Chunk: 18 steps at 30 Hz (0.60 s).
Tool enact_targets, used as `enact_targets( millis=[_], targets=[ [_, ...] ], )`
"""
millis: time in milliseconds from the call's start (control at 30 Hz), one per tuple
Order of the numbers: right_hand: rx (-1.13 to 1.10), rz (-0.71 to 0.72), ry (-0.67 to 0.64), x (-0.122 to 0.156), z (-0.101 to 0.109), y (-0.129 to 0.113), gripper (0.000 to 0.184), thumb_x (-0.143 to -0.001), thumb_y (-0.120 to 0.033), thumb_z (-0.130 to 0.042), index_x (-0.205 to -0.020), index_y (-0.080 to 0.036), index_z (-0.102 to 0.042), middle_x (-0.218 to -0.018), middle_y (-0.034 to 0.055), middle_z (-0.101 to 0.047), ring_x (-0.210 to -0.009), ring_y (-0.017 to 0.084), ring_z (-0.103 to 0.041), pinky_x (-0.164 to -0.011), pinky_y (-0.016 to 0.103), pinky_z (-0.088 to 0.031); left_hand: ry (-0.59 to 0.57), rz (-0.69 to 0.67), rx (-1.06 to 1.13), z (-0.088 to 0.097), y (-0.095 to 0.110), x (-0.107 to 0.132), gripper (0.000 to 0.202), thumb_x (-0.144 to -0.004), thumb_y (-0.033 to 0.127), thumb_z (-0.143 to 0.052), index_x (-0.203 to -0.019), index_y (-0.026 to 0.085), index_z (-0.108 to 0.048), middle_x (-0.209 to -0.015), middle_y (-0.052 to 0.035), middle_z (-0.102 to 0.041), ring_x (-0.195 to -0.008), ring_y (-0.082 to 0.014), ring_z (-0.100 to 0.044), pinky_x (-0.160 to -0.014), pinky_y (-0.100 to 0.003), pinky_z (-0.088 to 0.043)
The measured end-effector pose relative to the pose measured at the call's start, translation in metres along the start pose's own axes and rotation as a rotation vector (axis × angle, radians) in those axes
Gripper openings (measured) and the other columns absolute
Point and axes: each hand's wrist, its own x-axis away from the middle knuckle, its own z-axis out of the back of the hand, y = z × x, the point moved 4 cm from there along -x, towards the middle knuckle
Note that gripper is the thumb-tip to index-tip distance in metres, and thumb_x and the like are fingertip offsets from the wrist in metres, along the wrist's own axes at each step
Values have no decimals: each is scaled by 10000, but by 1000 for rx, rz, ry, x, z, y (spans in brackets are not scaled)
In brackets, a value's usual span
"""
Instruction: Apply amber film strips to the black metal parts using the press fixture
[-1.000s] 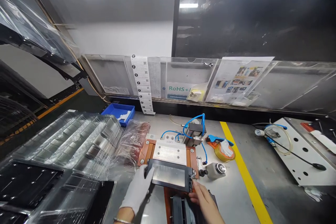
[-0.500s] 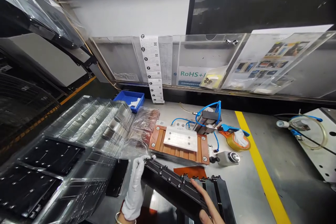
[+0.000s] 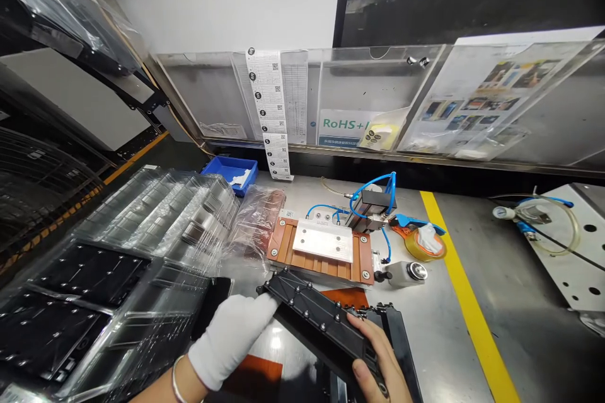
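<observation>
The white-gloved left hand (image 3: 230, 340) and the bare right hand (image 3: 378, 359) clasp opposite ends of a black bolted rectangular frame (image 3: 321, 321), wrapped around its edges and holding it tilted. It sits over the grey bench (image 3: 439, 352), just in front of a copper-edged fixture with an aluminium plate (image 3: 321, 249).

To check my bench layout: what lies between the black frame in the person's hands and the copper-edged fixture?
In the head view, an orange sheet lies there, partly hidden by the black frame, short of the copper-edged fixture.
</observation>
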Motion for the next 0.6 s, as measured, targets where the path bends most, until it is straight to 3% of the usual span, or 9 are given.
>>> enact_targets(
  millis=[67, 133, 233, 333, 400, 467, 600],
  targets=[
    [12, -20, 24, 2, -4, 0, 581, -841, -725, -504, -1248, -324, -612, -1391, 20, -483, -1360, 252, -396, -1124, 322, -276, -200, 40, -31, -3, 3, -6, 469, -858, -20, -393, -1200, 194, -633, -811, -35, -718, -657, -283, -704, -588, -468, -602],
    [18, -55, 50, 5, -10, 1, 611, -832, -743, -495, -1239, -304, -619, -1406, 36, -478, -1374, 273, -380, -1117, 345, -302, -278, 0, 32, 2, 16, -11, 435, -884, 27, -395, -1229, 175, -613, -893, -71, -720, -725, -299, -710, -631, -485, -602],
    [20, -87, 59, 5, -21, 3, 646, -836, -757, -465, -1240, -276, -615, -1409, 60, -479, -1364, 288, -391, -1142, 375, -277, -260, -167, 167, 10, 51, -15, 325, -917, 136, -430, -1182, 145, -618, -959, -104, -702, -763, -310, -706, -628, -471, -606],
    [32, -75, 30, 1, -30, 3, 652, -847, -754, -442, -1244, -267, -616, -1402, 64, -485, -1345, 280, -415, -1133, 358, -296, -240, -351, 170, 8, 86, -17, 226, -910, 162, -454, -1008, 141, -657, -889, -123, -692, -662, -290, -694, -548, -429, -601],
    [40, -54, -2, -2, -33, 2, 660, -851, -753, -432, -1247, -258, -618, -1383, 68, -501, -1330, 269, -430, -1114, 340, -320, -227, -380, 148, 4, 96, -20, 202, -892, 129, -460, -938, 144, -656, -843, -123, -687, -621, -284, -685, -513, -421, -590],
    [37, -53, -24, -4, -32, 1, 669, -852, -754, -428, -1247, -249, -618, -1356, 70, -524, -1313, 261, -443, -1112, 335, -318, -224, -323, 159, 2, 89, -22, 222, -893, 125, -458, -1003, 152, -650, -846, -111, -691, -645, -307, -691, -507, -449, -584],
    [6, -133, 1, -5, -20, 2, 640, -824, -769, -462, -1206, -284, -633, -1340, 33, -543, -1304, 259, -453, -1086, 323, -338, -318, -109, 121, -3, 41, -24, 296, -862, 92, -509, -1115, 157, -647, -860, -101, -711, -706, -352, -705, -583, -500, -581]
  ],
)
